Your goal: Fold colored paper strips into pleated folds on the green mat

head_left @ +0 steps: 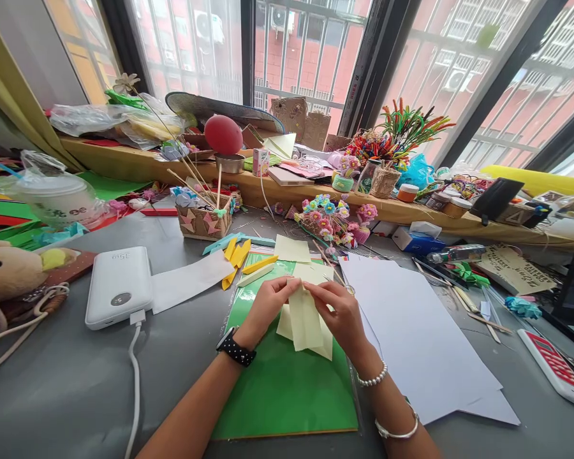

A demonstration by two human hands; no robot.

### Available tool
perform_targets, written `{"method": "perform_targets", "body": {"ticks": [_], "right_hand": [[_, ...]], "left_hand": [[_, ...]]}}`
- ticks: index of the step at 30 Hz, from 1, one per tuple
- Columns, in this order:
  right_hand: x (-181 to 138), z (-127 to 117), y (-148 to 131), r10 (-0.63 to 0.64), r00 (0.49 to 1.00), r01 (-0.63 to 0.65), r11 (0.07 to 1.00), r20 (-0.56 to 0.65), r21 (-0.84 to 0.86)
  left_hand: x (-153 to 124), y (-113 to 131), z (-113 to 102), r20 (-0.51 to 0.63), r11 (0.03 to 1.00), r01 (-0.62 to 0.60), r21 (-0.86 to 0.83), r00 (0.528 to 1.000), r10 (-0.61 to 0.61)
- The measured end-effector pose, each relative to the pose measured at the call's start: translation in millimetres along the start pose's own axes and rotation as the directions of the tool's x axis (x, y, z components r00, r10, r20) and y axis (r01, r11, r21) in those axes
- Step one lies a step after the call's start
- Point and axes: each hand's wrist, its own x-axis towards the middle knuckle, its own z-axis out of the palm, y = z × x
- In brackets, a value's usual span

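Observation:
My left hand [266, 305] and my right hand [340, 313] meet above a green sheet [282, 389] on the grey table. Both pinch the top edge of a pale yellow folded paper [306, 325] that hangs down between them. The fingers of each hand are closed on the paper's upper fold. A black dotted watch sits on my left wrist, and bead and silver bracelets are on my right. More pale yellow squares [293, 248] and yellow folded strips [236, 256] lie just beyond the hands.
A white power bank [118, 287] with its cable lies at the left. Large white sheets [411, 331] spread to the right. A small basket with sticks [203, 220], paper flowers [330, 220] and a cluttered wooden sill stand behind. A calculator [557, 370] lies at far right.

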Motion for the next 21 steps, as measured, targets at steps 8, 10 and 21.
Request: {"method": "perform_targets", "body": {"ticks": [8,10,21], "right_hand": [[-0.2,0.9,2.2,-0.016,1.000,0.016,1.000,0.024,-0.019],[-0.2,0.4,1.0,0.015,1.000,-0.016,1.000,0.018,0.009],[6.0,-4.1,-5.7,0.322,0.946,-0.313,0.885,0.032,0.346]], "left_hand": [[-1.5,2.3,0.4,0.039,0.996,0.045,-0.081,0.998,-0.042],[-2.3,2.8,0.2,0.045,0.994,0.052,-0.098,0.998,-0.047],[-0.3,2.1,-2.0,0.081,0.996,0.055,-0.065,0.995,-0.049]]}}
